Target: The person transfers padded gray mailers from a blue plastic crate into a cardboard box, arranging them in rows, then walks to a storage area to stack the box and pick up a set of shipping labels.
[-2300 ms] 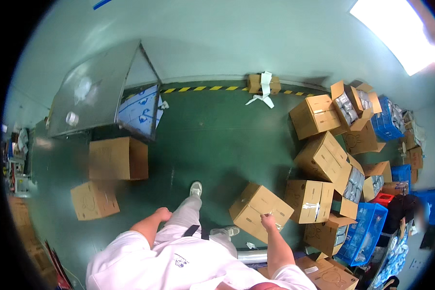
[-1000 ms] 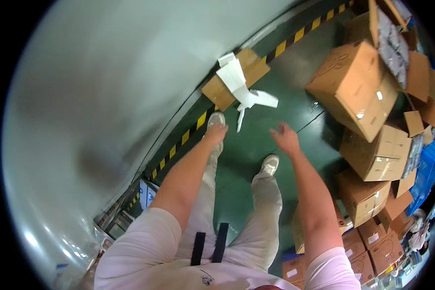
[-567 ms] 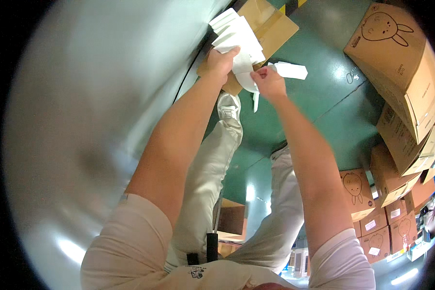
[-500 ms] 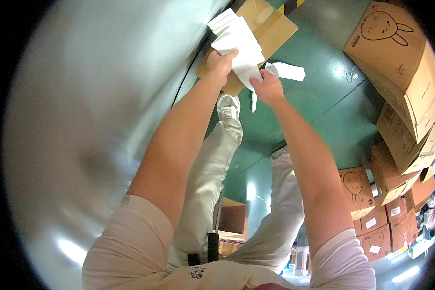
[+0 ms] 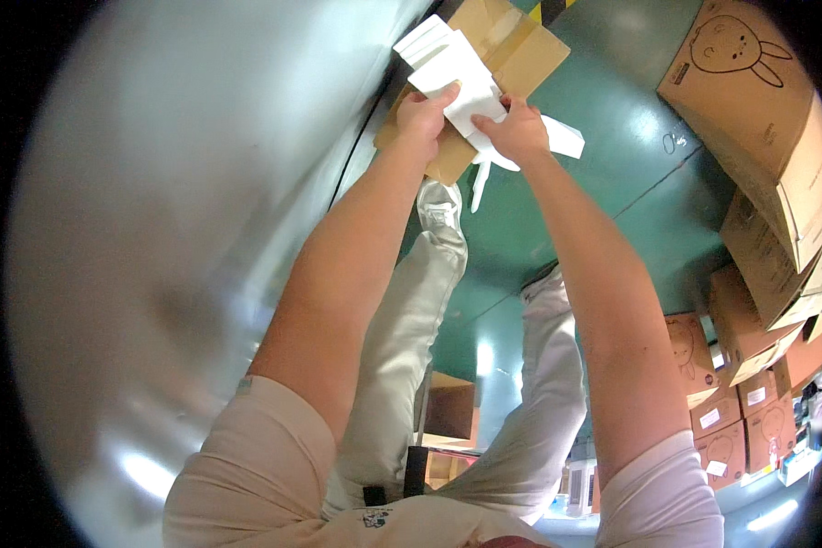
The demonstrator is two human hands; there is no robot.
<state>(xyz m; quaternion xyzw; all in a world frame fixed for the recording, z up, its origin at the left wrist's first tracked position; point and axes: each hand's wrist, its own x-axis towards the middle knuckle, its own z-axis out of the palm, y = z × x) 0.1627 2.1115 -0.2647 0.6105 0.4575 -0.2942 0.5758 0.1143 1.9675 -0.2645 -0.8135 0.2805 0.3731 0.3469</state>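
A stack of white paper sheets (image 5: pixel 454 77), apparently fan-folded, lies above a brown cardboard box (image 5: pixel 532 57) at the top middle. My left hand (image 5: pixel 423 119) grips the near left edge of the stack, its thumb on top. My right hand (image 5: pixel 518 132) holds the right edge, with the thumb pressed on the paper and the fingers partly hidden around the side. A white paper strip (image 5: pixel 564 139) sticks out to the right behind my right hand. Another narrow white piece (image 5: pixel 479 185) hangs below the stack, near my shoe (image 5: pixel 440 212).
A pale, smooth wall-like surface (image 5: pixel 192 201) runs along my left. Large cardboard boxes (image 5: pixel 749 119) with rabbit drawings stand at the right, with several smaller cartons (image 5: pixel 717 413) below them. The floor (image 5: pixel 630 196) is green, with a yellow-black stripe (image 5: pixel 550 9) at the top.
My right hand has moved up from the paper's loose lower end to the stack's right edge. My left hand keeps its grip. The whole view has shifted slightly.
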